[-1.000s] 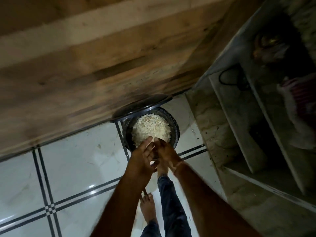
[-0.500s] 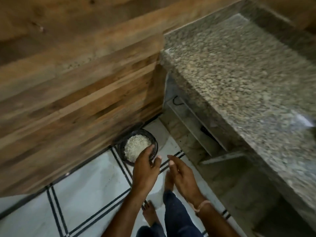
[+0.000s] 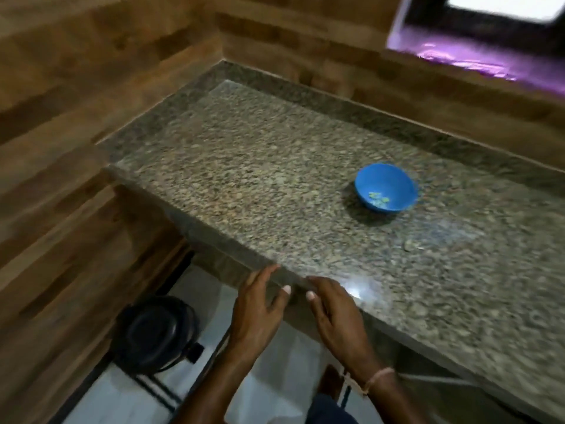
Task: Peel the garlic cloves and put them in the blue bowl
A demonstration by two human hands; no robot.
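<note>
the blue bowl sits on the speckled granite counter, well away from both hands. a few pale bits lie in its bottom; they are probably peeled cloves, but they are too blurred to be sure. no unpeeled garlic shows anywhere.

the left hand and right hand hover at the counter edge nearest the person, on the near-left side of the bowl. their fingers are loose and spread, with nothing held in either. a thread circles the right wrist.

cloves are likely small, light and firm, with dry papery skin that slides off. a thumb-and-fingertip pinch at the ends should suit them. the bowl looks like thin plastic, so it may skate on the polished stone and is best steadied at the rim.

the stone is glossy and catches a glare patch between the bowl and the right hand. far left of the bowl and down on the white tiled floor stands a black lidded pot. a wood-panelled wall rises behind and to the left of the bowl. a purple sill lies beyond it.
</note>
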